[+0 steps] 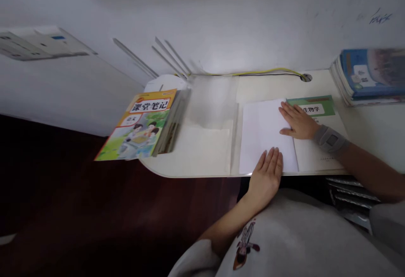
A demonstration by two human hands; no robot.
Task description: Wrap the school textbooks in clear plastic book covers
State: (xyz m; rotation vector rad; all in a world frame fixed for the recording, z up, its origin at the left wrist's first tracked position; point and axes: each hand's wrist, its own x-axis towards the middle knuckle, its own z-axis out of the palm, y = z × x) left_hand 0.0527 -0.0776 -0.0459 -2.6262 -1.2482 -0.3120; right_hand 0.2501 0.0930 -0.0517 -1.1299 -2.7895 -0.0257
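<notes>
A white sheet of paper point(264, 131) lies near the desk's front edge, with its right side meeting the green-and-white biology textbook point(319, 142). My left hand point(266, 173) rests flat on the lower part of the paper, fingers stretched out and close together. Higher up, my right hand point(299, 121) lies flat across the line between paper and textbook, its fingers spread and covering part of the cover. A grey band point(330, 138) is around my right wrist. Whether the paper is folded around the textbook or only laid over it, I cannot tell.
On the left, a stack of books topped by a colourful notebook point(136, 127) overhangs the desk's edge. Another book stack point(373, 74) stands at the back right. A yellow cable point(268, 71) runs along the wall to a round desk hole point(306, 77). The white desk point(202, 154) has a rounded left corner.
</notes>
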